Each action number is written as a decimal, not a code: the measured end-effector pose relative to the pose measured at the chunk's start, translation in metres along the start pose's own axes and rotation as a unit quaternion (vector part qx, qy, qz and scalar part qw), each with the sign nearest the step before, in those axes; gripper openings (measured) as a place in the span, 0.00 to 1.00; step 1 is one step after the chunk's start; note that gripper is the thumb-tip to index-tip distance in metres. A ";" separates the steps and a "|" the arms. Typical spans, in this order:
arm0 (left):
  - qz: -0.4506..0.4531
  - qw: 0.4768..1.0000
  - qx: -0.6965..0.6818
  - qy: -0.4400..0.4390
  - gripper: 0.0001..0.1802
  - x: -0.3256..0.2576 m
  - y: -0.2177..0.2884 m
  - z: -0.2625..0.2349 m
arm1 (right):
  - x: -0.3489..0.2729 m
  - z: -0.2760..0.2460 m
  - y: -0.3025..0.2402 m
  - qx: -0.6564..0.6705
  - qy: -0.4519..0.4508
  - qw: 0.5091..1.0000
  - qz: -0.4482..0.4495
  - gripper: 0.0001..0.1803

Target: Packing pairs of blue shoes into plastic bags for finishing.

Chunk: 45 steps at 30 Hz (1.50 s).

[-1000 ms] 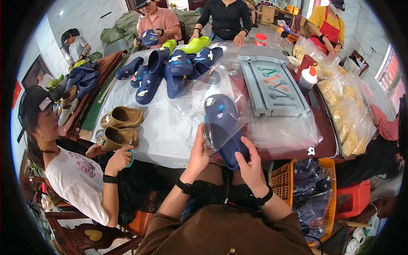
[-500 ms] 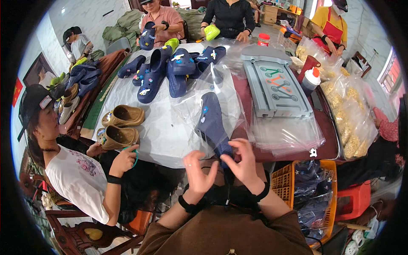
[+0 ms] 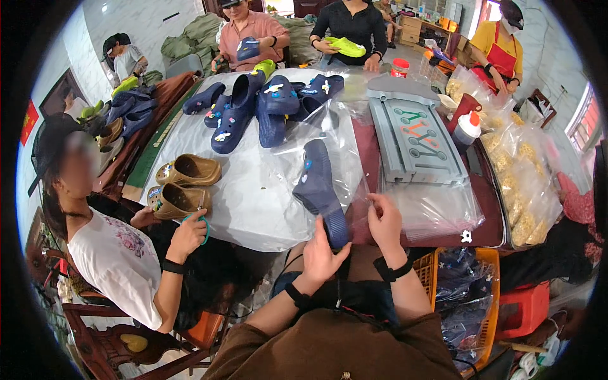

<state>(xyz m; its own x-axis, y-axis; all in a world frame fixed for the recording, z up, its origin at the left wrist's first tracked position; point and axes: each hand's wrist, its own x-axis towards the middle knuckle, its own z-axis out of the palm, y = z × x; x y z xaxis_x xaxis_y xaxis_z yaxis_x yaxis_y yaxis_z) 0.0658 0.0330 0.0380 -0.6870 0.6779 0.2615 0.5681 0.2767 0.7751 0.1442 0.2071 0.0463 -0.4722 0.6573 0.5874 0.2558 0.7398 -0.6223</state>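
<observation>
Fingers of left hand gripping navy clog at heel; right hand pinching clear plastic bag edge. Probably light, flexible, bag slippery.

The navy clog looks like matt foam plastic inside a glossy clear plastic bag. At 9 o'clock, 2 tan clogs look matt and smooth; at 2 o'clock, the grey tray is dull moulded plastic.
</observation>
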 end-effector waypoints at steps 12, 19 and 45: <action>0.161 0.982 0.030 0.095 0.44 0.019 -0.022 -0.001 | -0.039 -0.036 -0.037 0.350 -0.243 0.894 0.138 0.09; 0.041 0.992 -0.109 0.043 0.44 0.008 -0.025 -0.020 | -0.045 -0.049 0.006 0.103 -0.162 0.955 0.225 0.18; 0.098 0.992 -0.072 0.028 0.46 -0.003 -0.037 -0.040 | -0.043 0.007 -0.048 0.277 -0.165 0.943 0.080 0.28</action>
<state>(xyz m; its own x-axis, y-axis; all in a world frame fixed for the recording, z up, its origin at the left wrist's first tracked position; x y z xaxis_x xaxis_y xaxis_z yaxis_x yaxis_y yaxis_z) 0.0284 -0.0059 0.0311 -0.5958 0.6688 0.4446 0.6261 0.0402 0.7787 0.1466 0.1425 0.0468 -0.7245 0.6070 0.3267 -0.0904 0.3861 -0.9180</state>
